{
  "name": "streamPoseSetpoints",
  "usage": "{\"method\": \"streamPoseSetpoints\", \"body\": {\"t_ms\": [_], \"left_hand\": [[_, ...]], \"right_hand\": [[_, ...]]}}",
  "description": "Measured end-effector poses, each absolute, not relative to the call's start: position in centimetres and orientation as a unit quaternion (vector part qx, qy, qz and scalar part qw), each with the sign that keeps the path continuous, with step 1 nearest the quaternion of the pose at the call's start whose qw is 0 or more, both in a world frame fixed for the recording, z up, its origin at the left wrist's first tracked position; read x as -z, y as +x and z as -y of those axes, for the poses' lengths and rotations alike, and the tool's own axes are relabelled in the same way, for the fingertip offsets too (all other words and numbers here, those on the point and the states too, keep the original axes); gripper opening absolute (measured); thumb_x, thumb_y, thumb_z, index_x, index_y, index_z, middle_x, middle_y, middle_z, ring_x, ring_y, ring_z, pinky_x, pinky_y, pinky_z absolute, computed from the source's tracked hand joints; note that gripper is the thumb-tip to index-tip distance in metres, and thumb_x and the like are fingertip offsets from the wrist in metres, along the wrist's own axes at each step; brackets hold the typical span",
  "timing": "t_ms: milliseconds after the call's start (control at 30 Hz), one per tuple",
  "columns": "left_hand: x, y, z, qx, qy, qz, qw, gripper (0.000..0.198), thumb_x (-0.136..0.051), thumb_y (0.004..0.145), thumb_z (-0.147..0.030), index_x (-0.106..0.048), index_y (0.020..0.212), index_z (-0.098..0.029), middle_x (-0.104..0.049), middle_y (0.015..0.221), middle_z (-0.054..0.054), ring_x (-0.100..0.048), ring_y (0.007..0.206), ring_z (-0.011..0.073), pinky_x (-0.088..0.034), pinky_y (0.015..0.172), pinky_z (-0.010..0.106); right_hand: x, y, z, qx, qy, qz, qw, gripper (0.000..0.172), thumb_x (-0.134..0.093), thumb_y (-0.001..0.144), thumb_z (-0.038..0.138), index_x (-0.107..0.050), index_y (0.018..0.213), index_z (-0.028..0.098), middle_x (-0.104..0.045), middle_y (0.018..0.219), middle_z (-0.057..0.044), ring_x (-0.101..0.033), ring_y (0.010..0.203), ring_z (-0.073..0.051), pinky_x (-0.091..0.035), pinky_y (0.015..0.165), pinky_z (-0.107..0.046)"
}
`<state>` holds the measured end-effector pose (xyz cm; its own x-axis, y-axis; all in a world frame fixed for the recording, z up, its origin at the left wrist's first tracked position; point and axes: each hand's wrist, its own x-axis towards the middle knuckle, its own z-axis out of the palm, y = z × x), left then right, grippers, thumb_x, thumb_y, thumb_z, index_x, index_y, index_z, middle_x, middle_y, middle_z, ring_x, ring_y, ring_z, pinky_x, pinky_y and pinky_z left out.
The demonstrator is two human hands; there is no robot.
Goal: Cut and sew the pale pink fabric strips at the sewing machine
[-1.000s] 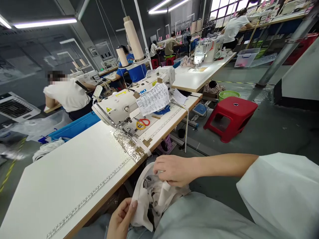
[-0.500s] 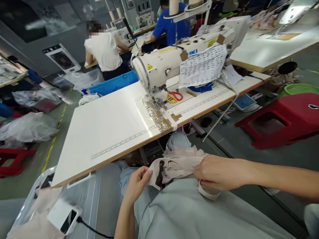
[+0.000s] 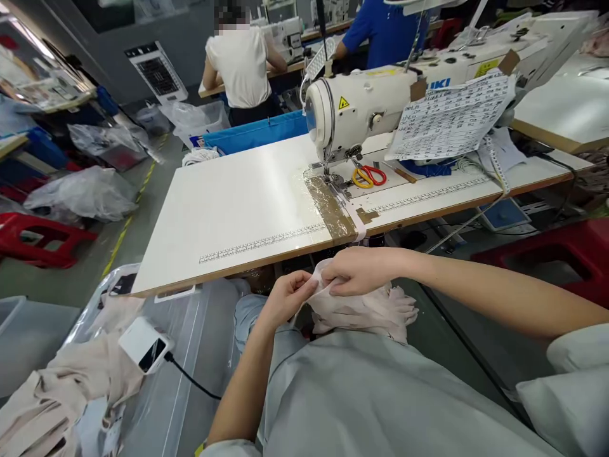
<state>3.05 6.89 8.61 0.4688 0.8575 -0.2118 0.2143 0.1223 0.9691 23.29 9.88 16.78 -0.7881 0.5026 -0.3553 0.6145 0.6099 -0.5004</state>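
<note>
Pale pink fabric pieces (image 3: 366, 311) lie bunched across my lap, below the front edge of the sewing table. My left hand (image 3: 290, 295) pinches the edge of one fabric piece between thumb and fingers. Close beside it, my right hand (image 3: 349, 271) is closed on the same piece, its fingertips partly hidden by the cloth. Beyond both hands stands a white sewing machine (image 3: 366, 108), with scissors (image 3: 368, 176) with red and yellow handles lying by its needle area.
The white table (image 3: 238, 197) carries printed rulers and brown tape. Handwritten paper (image 3: 451, 117) hangs on the machine. At left, a clear plastic bin (image 3: 190, 355) holds pink fabric and a white device (image 3: 146, 344) with a cable. Red stools (image 3: 42, 238) and two people sit beyond.
My right hand has moved left and up, close to my left hand on the fabric. The dark patch seen on the cloth is now hidden. The view has shifted left.
</note>
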Motion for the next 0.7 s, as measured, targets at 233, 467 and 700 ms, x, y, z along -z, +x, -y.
{"method": "streamPoseSetpoints", "body": {"t_ms": [233, 467, 700], "left_hand": [[-9.4, 2.4, -7.0, -0.252, 0.627, -0.407, 0.614, 0.047, -0.062, 0.084, -0.06, -0.063, 0.079, -0.013, -0.054, 0.069, 0.0, -0.043, 0.063, 0.0113, -0.032, 0.055, 0.023], [-9.2, 1.6, -6.9, -0.243, 0.632, -0.4, 0.618, 0.049, -0.062, 0.081, -0.062, -0.063, 0.081, -0.014, -0.059, 0.076, 0.004, -0.048, 0.067, 0.0142, -0.036, 0.059, 0.025], [-10.4, 1.6, -6.8, -0.228, 0.676, -0.41, 0.569, 0.049, -0.051, 0.088, -0.061, -0.058, 0.072, -0.015, -0.047, 0.066, 0.0, -0.038, 0.063, 0.0118, -0.031, 0.054, 0.024]], "right_hand": [[-15.1, 22.5, -10.1, 0.333, 0.358, -0.872, 0.037, 0.007, -0.058, 0.086, 0.019, -0.06, 0.082, 0.014, -0.056, 0.069, 0.001, -0.048, 0.063, -0.013, -0.029, 0.057, -0.024], [-14.4, 22.0, -10.0, 0.351, 0.368, -0.861, -0.009, 0.007, -0.058, 0.089, 0.018, -0.06, 0.083, 0.014, -0.057, 0.069, 0.002, -0.048, 0.061, -0.012, -0.029, 0.058, -0.023], [-13.6, 22.5, -9.8, 0.396, 0.384, -0.833, -0.026, 0.01, -0.059, 0.089, 0.019, -0.058, 0.08, 0.015, -0.052, 0.066, 0.004, -0.043, 0.059, -0.011, -0.027, 0.056, -0.024]]}}
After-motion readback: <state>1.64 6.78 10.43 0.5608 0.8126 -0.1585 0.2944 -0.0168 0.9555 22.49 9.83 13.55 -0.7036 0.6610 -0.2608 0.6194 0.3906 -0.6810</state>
